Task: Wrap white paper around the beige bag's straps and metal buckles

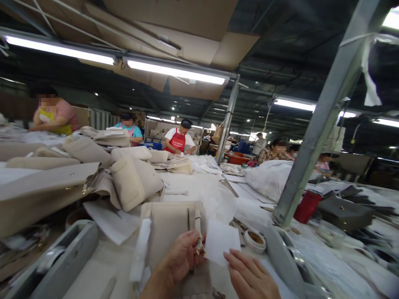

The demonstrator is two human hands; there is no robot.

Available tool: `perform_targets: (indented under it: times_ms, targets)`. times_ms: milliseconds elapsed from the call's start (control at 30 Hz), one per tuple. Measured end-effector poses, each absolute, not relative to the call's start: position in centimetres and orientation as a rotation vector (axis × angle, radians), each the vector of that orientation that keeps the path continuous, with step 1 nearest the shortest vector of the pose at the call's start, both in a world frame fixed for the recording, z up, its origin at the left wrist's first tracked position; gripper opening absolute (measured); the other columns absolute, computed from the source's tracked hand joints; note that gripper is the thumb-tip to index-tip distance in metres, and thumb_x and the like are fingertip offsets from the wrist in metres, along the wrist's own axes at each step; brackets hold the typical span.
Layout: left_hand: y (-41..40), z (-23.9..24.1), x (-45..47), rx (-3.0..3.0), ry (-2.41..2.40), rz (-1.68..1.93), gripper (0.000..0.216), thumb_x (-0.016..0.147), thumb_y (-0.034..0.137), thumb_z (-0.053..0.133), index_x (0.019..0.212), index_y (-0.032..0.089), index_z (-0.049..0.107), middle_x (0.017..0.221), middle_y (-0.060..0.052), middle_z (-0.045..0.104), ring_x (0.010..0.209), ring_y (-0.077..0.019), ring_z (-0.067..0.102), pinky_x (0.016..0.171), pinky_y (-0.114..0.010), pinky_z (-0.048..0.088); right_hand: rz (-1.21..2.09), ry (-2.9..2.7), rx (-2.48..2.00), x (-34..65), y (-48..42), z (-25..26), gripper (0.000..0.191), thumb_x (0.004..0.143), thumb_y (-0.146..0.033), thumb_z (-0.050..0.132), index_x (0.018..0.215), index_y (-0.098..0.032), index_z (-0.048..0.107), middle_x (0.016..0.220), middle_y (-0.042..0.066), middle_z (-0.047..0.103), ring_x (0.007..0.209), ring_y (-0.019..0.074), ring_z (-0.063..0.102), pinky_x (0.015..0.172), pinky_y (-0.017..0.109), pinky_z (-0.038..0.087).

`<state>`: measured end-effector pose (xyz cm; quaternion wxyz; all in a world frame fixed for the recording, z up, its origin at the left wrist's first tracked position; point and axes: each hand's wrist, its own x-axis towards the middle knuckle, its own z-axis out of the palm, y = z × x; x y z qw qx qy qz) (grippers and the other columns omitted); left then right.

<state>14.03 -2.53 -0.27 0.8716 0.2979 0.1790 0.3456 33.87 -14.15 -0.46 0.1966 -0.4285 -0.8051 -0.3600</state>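
A beige handbag lies flat on the white table right in front of me. My left hand rests on the bag and pinches a small metal clasp at the end of its strap. My right hand holds the lower edge of a white sheet of paper just right of the clasp. A roll of tape sits on the table beside the sheet.
Piles of beige bags fill the table at the left. A slanted metal post rises at the right, a red cup behind it. A grey tray stands at the near left. Several other people work at tables further back.
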Motion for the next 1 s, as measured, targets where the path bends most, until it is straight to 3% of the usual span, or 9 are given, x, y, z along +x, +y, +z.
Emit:
perform_targets:
  times_ms: [167, 300, 400, 467, 533, 633, 700, 800, 1000]
  targets:
    - [-2.7, -0.5, 14.7, 0.737, 0.429, 0.775, 0.038, 0.054, 0.034, 0.087, 0.070, 0.014, 0.059, 0.061, 0.001, 0.062, 0.050, -0.0097, 0.055, 0.051, -0.021, 0.042, -0.870, -2.346, -1.142, 33.1, -13.3, -1.9, 0.024, 0.091, -0.017, 0.052, 0.105, -0.030, 0.066, 0.110, 0.002, 0.074, 0.099, 0.0228, 0.070, 0.079, 0.031, 0.053]
    - [-2.7, -0.8, 15.2, 0.760, 0.486, 0.842, 0.036, 0.050, 0.031, 0.085, 0.069, 0.013, 0.061, 0.061, -0.002, 0.064, 0.053, -0.0121, 0.057, 0.052, -0.023, 0.042, -0.689, -2.076, -1.222, 33.8, -12.5, -3.9, 0.028, 0.084, -0.034, 0.066, 0.111, -0.035, 0.064, 0.131, 0.006, 0.062, 0.118, 0.0309, 0.059, 0.093, 0.040, 0.050]
    - [-2.7, -1.0, 15.4, 0.753, 0.512, 0.843, 0.035, 0.047, 0.032, 0.085, 0.063, 0.015, 0.058, 0.059, -0.001, 0.063, 0.052, -0.0122, 0.056, 0.053, -0.024, 0.043, -0.146, -1.481, -1.418, 34.2, -11.6, -4.6, 0.065, 0.084, -0.060, 0.055, 0.138, -0.027, 0.040, 0.144, 0.018, 0.046, 0.124, 0.0364, 0.053, 0.091, 0.048, 0.051]
    - [-2.6, -1.3, 15.6, 0.782, 0.531, 0.845, 0.037, 0.046, 0.034, 0.085, 0.061, 0.016, 0.056, 0.056, 0.000, 0.062, 0.049, -0.0115, 0.054, 0.051, -0.023, 0.042, 0.365, -1.123, -1.483, 33.9, -10.8, -4.5, 0.075, 0.087, -0.066, 0.042, 0.144, -0.022, 0.023, 0.134, 0.022, 0.054, 0.106, 0.0336, 0.064, 0.075, 0.044, 0.056]
    - [-2.4, -1.5, 15.8, 0.823, 0.544, 0.858, 0.038, 0.046, 0.037, 0.085, 0.061, 0.016, 0.057, 0.055, 0.000, 0.061, 0.049, -0.0118, 0.054, 0.051, -0.024, 0.041, 0.745, -1.014, -1.437, 33.3, -9.8, -4.1, 0.080, 0.081, -0.070, 0.049, 0.140, -0.020, 0.028, 0.113, 0.018, 0.067, 0.085, 0.0297, 0.069, 0.062, 0.038, 0.055]
    - [-2.1, -1.4, 15.8, 0.866, 0.528, 0.885, 0.043, 0.047, 0.045, 0.085, 0.062, 0.015, 0.058, 0.057, 0.000, 0.060, 0.052, -0.0121, 0.054, 0.054, -0.024, 0.042, 0.945, -1.083, -1.312, 32.4, -8.6, -3.5, 0.069, 0.070, -0.069, 0.063, 0.117, -0.019, 0.054, 0.096, 0.009, 0.072, 0.083, 0.0272, 0.067, 0.065, 0.034, 0.052]
    - [-1.9, -1.0, 15.5, 0.890, 0.501, 0.891, 0.046, 0.049, 0.051, 0.084, 0.063, 0.016, 0.059, 0.059, 0.000, 0.061, 0.053, -0.0119, 0.054, 0.057, -0.025, 0.043, 0.985, -1.115, -1.280, 32.1, -7.9, -3.0, 0.058, 0.069, -0.067, 0.065, 0.102, -0.019, 0.062, 0.090, 0.006, 0.072, 0.084, 0.0260, 0.066, 0.069, 0.033, 0.052]
    - [-1.7, -0.4, 14.8, 0.918, 0.490, 0.902, 0.051, 0.048, 0.057, 0.083, 0.068, 0.014, 0.063, 0.062, -0.002, 0.062, 0.057, -0.0131, 0.055, 0.060, -0.025, 0.043, 1.060, -1.189, -1.240, 31.6, -7.1, -2.0, 0.050, 0.066, -0.061, 0.069, 0.090, -0.017, 0.066, 0.082, 0.005, 0.072, 0.079, 0.0246, 0.066, 0.070, 0.033, 0.050]
    - [-0.9, -1.7, 15.2, 0.977, 0.673, 0.957, 0.068, 0.036, 0.072, 0.078, 0.067, 0.011, 0.068, 0.061, -0.002, 0.061, 0.057, -0.0117, 0.048, 0.057, -0.025, 0.036, 1.161, -1.081, -1.152, 29.7, -5.6, -0.7, 0.028, 0.073, -0.043, 0.069, 0.088, -0.020, 0.066, 0.076, 0.002, 0.073, 0.072, 0.0217, 0.066, 0.067, 0.030, 0.049]
